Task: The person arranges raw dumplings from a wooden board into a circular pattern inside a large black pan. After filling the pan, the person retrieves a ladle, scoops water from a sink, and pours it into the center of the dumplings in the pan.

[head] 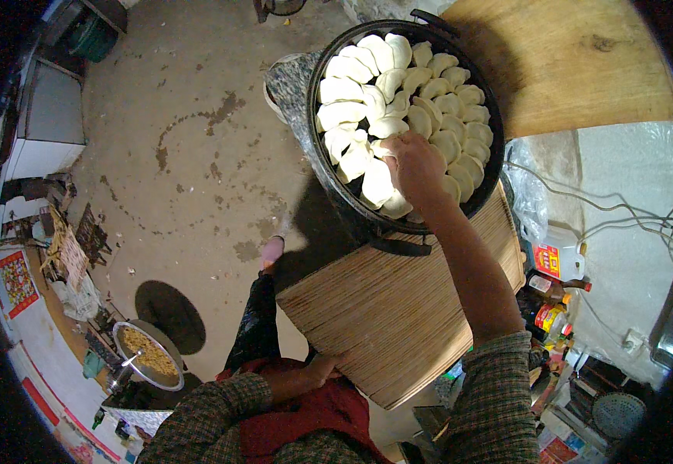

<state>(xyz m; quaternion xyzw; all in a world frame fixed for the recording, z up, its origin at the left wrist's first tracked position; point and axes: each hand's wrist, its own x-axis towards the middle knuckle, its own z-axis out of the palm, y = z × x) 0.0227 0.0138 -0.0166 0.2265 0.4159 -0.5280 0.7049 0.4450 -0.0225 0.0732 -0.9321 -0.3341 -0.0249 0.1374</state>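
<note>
A large round black pan point(404, 228) with side handles is filled with pale, uncooked dumplings point(342, 91) set in rings. My right hand point(419, 168) reaches into the pan's near half, its fingers around a dumpling point(379, 149) that they partly hide. Other dumplings touch or lie close to that hand. Low in front of me, my left hand point(320, 371) grips the near left edge of a slatted stalk mat point(394, 301); its fingertips are hidden. The mat extends from that hand up to the pan's near rim, passing beneath my right forearm. No dumplings show on its visible surface.
A wooden board point(574, 64) adjoins the pan at the upper right. Sauce bottles point(548, 316) and a plastic jug point(560, 255) stand right of the mat, near loose cables point(603, 203). A metal bowl of chopped filling point(149, 355) with a spoon sits at lower left.
</note>
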